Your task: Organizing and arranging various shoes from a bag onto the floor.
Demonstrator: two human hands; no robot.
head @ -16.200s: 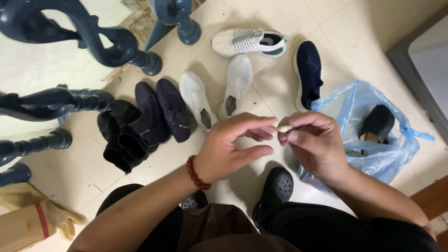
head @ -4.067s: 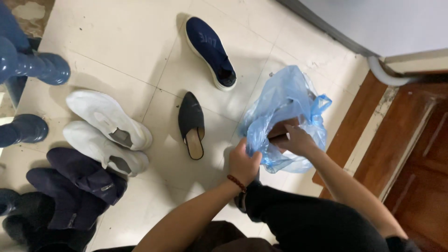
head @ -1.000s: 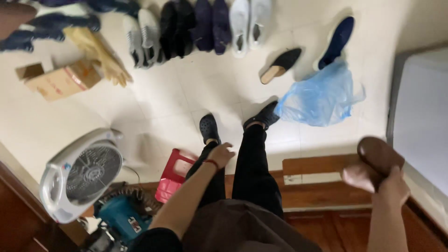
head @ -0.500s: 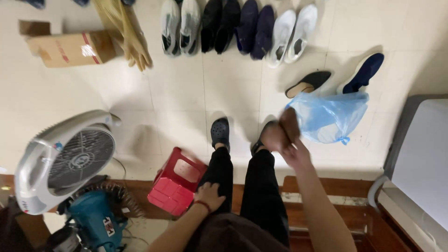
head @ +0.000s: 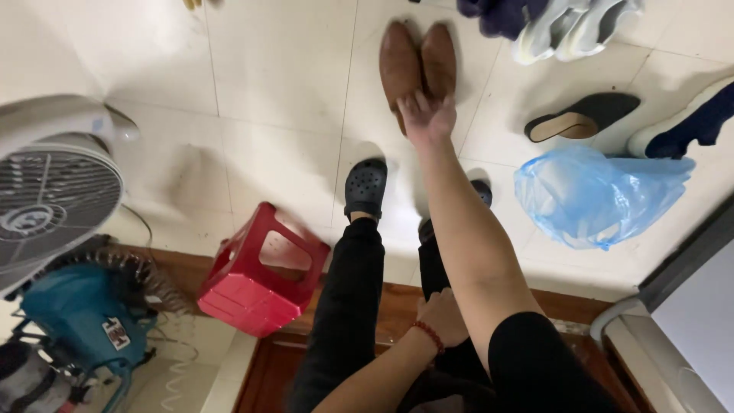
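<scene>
**Reaching down to a pair of brown shoes on the tiled floor**

Looking down from the head camera, I see the right hand (head: 427,116) stretched out at arm's length, fingers curled over the heel ends of the brown shoes (head: 418,67). The pair lies side by side, touching, toes pointing away from me, on the pale floor tiles (head: 275,99). I cannot tell whether the fingers truly pinch the heels or only rest on them. The left hand (head: 443,315) lies loosely closed on my right thigh, holding nothing, a red bead bracelet (head: 427,335) at the wrist.

Just below the brown pair stand my feet in black clogs (head: 365,186). To the right sits a crumpled blue plastic bag (head: 592,195), knotted and bulging, with a black slip-on shoe (head: 581,117) and a navy shoe (head: 680,122) just beyond it. At left, a red plastic stool (head: 260,271) lies tipped, near a white fan (head: 53,187) and a teal machine (head: 84,317) bearing a small pale rectangular label.
</scene>
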